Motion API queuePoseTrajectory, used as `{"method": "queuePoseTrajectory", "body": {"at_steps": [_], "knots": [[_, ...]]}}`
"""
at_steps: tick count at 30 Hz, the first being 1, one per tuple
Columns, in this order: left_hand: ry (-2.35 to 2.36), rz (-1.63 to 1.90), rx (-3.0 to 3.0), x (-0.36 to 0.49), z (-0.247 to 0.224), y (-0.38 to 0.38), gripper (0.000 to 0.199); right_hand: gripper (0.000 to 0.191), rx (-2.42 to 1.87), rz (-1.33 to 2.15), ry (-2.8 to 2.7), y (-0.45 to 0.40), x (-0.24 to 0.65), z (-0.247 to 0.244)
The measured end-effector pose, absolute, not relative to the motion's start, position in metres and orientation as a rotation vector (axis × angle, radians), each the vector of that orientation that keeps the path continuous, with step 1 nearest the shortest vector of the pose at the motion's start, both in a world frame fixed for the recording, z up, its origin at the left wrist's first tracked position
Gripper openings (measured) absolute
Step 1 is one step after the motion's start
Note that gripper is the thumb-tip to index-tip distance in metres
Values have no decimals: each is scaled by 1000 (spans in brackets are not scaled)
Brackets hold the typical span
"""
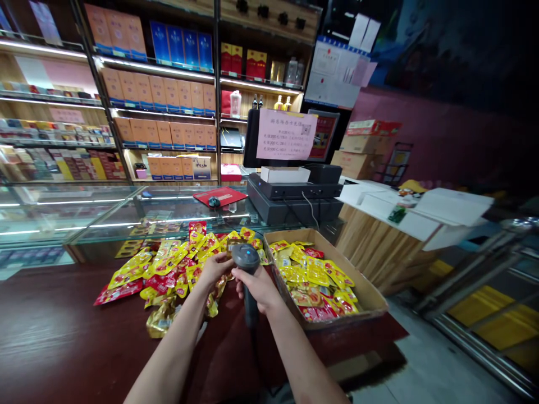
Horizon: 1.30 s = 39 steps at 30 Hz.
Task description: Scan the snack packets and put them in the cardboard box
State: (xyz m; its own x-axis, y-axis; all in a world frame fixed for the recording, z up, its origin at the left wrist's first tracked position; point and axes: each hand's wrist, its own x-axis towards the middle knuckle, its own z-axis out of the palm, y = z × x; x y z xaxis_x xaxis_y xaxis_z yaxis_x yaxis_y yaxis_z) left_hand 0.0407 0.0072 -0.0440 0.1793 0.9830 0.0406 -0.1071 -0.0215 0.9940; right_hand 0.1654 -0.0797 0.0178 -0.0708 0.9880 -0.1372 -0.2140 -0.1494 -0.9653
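Note:
My right hand (pixel 257 286) is wrapped round the handle of a dark barcode scanner (pixel 246 258), held upright with a small blue light on its head. Close to the scanner's left side, my left hand (pixel 217 270) has its fingers pinched on a gold-brown snack packet (pixel 233 242), mostly hidden behind the scanner head. A loose pile of yellow, red and gold snack packets (pixel 168 264) spreads over the dark red tabletop (pixel 50 331) beyond and left of my hands. On the right, an open cardboard box (pixel 370 306) contains many similar packets (pixel 315 272).
Behind the packets stands a glass display counter (pixel 105 210) with a red mouse pad (pixel 227 195) and a mouse (pixel 214 202). A monitor (pixel 251 140) bearing a pink sign sits on a black cash drawer (pixel 273 210). White boxes (pixel 446 205) and a metal railing (pixel 463 325) are at the right.

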Motion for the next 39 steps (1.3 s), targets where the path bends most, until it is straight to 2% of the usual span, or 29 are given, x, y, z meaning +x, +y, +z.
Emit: {"method": "queuePoseTrajectory", "body": {"at_steps": [10,16,19,22,29,39], "knots": [[971,1117,1263,39,-42,6,36,21,-1156,1445,-1034,-76,164,15],[1015,1034,1226,37,-27,-3,47,22,-1076,1177,-973,-70,179,19],[1041,959,1309,35,-15,-13,54,23,-1099,1268,-894,-68,189,19],[981,817,1360,31,-7,-24,51,28,-1132,1435,-784,-72,202,16],[635,474,969,34,1,-45,52,32,-1084,1656,-722,-103,247,13],[543,224,935,105,45,-11,58,35,-1131,1555,-677,-107,318,47]]}}
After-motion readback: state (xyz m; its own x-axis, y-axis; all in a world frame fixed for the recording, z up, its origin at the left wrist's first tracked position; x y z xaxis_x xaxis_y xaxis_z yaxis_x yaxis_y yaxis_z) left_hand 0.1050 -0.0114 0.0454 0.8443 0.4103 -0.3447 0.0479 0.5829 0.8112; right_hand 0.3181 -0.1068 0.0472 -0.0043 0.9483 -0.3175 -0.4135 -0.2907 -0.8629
